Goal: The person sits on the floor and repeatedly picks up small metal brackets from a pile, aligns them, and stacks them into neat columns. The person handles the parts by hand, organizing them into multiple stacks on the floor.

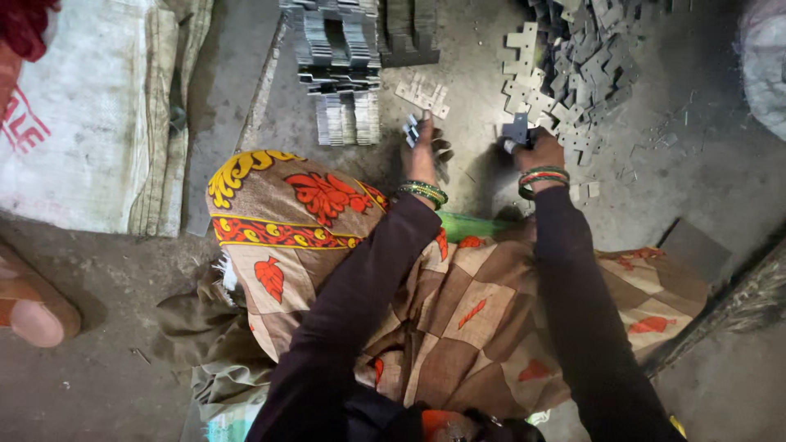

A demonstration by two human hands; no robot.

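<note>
**A:** Head camera, looking straight down. What are the hands doing?

**B:** The left hand [423,151] is raised over the concrete floor [475,176], its fingers [427,123] closed round a small sheaf of flat grey metal plates [412,129] held upright. The right hand [536,149] sits just beside the loose heap of plates [577,78]; its fingers [524,141] are curled tight on a single grey plate [517,128] that sticks up from the grip.

**A:** Are the hands touching?

**B:** No, they are apart, with bare floor between them. Both wrists carry bangles: green and gold on the left [423,193], green and red on the right [542,177]. The sleeves [573,270] are dark.

**A:** Where do the other plates lie?

**B:** Three groups. The heap spreads at the upper right, notched pieces lying every way, the nearest ones pale. Between the hands and the top edge, a few pale plates [423,94] lie flat side by side. To the upper left of the left hand stand neat stacked rows of plates [344,69], set on edge and packed close.

**A:** And round the person?

**B:** A patterned cloth [327,229] in brown, cream and red with leaf shapes covers the lap and knees. A white woven sack [82,123] lies on the floor at the left. At the far left edge a foot of another person [33,315] shows. A dark flat block [696,250] lies at the right, near a bundle of broom bristles [737,307]. Small metal scraps [655,147] are scattered on the floor right of the heap.
</note>
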